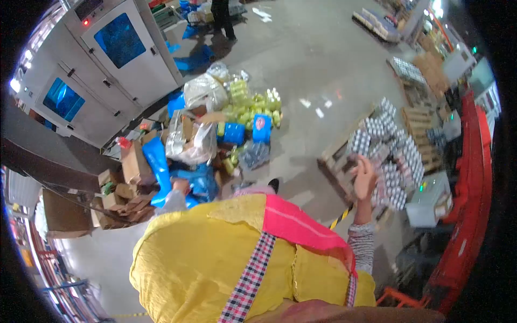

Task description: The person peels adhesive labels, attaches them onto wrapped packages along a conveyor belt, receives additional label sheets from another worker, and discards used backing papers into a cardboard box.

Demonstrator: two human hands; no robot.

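Our right hand (365, 180)'s half-open, seemingly empty, over shrink-wrapped packs (396, 180) in view; left hand (181, 186)'s at clear plastic (172, 202), grip we can't tell, so we'd handle it slowly, clear of blue sheeting (156, 161).

"What colour is the garment (188, 253) at the bottom?"

"Yellow, with a bright pink panel (301, 226) and a strip (252, 274) of pink, black and white checks."

"The sleeve (362, 247), lower right?"

"Mottled grey and white."

"And upper left?"

"A white cabinet (81, 59) with blue windows (119, 40)."

"Left of centre?"

"Yellow-green bundles (242, 105), blue plastic (203, 183), brown cardboard (134, 164)."

"Far right?"

"Packs (396, 161) dotted silvery white, and a red beam (463, 215)."
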